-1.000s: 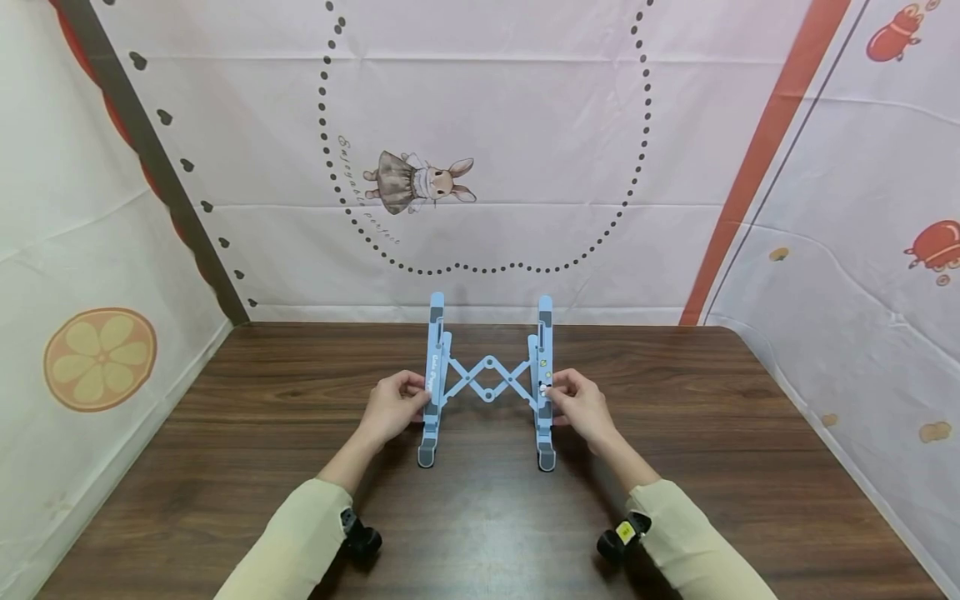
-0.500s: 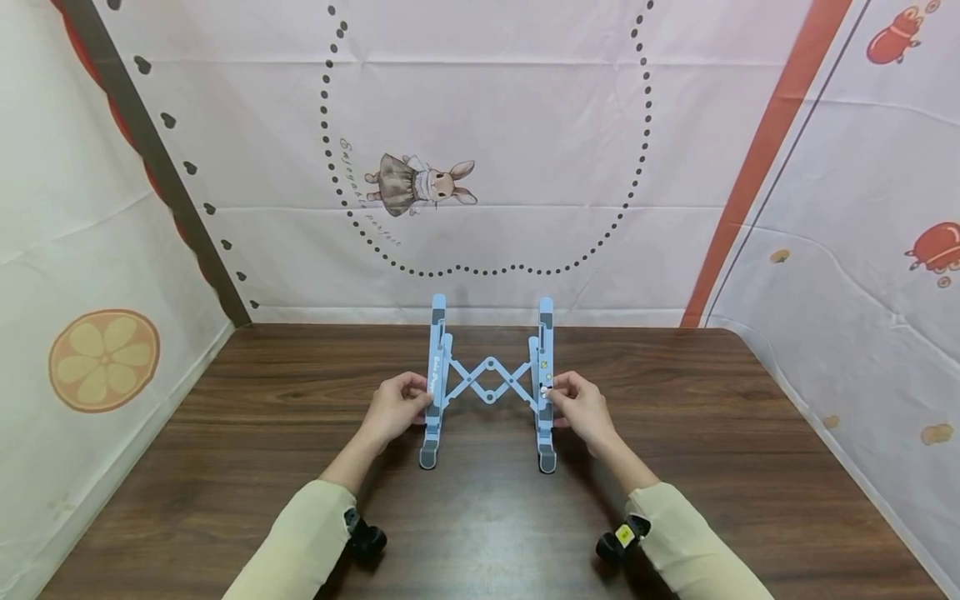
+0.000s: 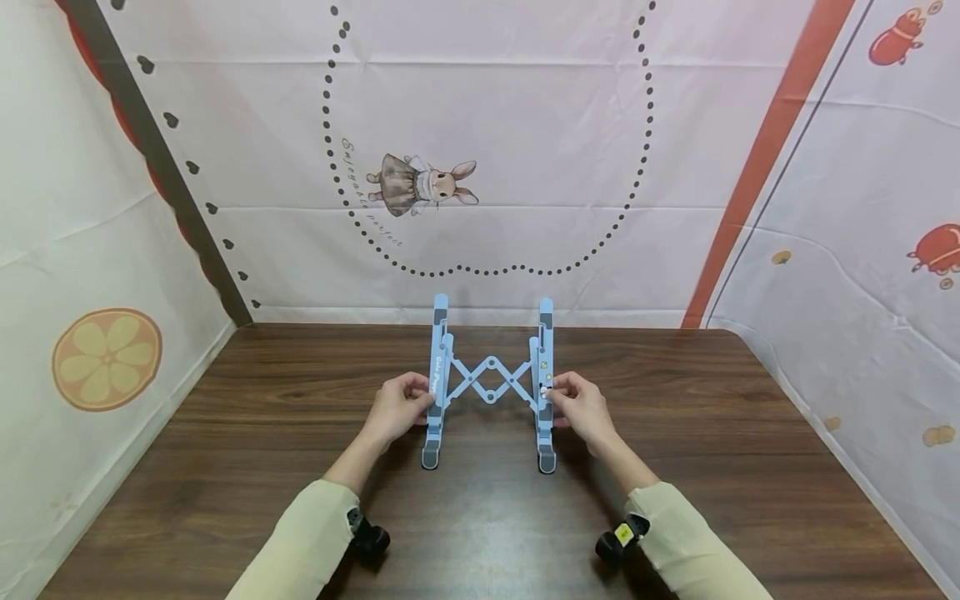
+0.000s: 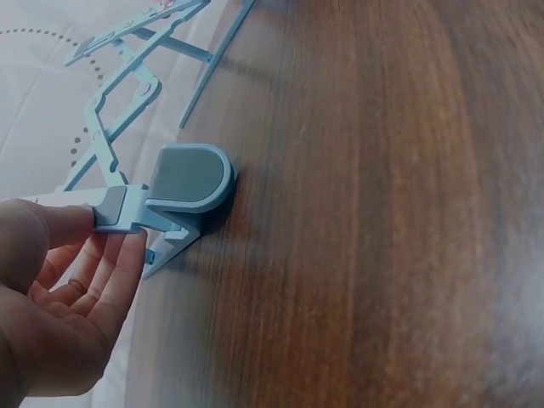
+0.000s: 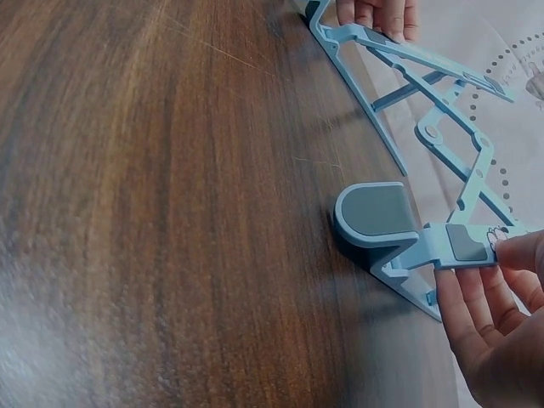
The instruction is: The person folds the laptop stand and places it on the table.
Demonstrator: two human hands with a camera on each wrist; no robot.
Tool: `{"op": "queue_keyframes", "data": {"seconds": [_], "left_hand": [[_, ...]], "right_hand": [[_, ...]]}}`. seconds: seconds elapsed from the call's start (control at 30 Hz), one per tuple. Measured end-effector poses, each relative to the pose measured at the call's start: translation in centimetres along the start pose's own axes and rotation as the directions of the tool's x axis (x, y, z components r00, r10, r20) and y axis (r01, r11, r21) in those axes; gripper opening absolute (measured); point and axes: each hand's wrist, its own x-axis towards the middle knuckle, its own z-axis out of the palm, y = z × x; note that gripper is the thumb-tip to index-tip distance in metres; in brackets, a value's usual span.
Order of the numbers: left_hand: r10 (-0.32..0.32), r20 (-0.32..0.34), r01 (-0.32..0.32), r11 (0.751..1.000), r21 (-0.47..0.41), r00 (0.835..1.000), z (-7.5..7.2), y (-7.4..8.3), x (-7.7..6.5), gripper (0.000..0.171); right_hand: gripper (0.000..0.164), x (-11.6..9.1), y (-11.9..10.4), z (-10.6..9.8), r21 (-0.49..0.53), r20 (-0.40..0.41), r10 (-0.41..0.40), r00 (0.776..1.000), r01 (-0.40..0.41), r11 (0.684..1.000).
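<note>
A light blue folding laptop stand stands unfolded on the brown wooden table, its two long arms joined by crossed scissor links. Grey pads cover the arm ends and front lips, as the left wrist view shows on one front lip. My left hand pinches the left arm, thumb on top and fingers beneath. On the other side my right hand pinches the right arm in the same way, its thumb beside small printed stickers. The right wrist view shows the right front lip raised above the tabletop.
The wooden table reaches to a white printed cloth hanging at the back and along both sides. A black wrist camera is strapped at the left sleeve, and another wrist camera at the right.
The left arm of the stand and my left hand have shifted very slightly right, while the view has also drifted a little. My right hand keeps its hold, nearly still.
</note>
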Motion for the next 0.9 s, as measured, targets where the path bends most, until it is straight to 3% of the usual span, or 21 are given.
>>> {"op": "queue_keyframes", "data": {"seconds": [0.9], "left_hand": [[-0.01,-0.019,0.01,1.0,-0.02,1.0,0.84,0.21,-0.01,0.016]], "right_hand": [[0.015,0.23,-0.27,0.72,0.013,0.002,0.002,1.0,-0.002,1.0]]}}
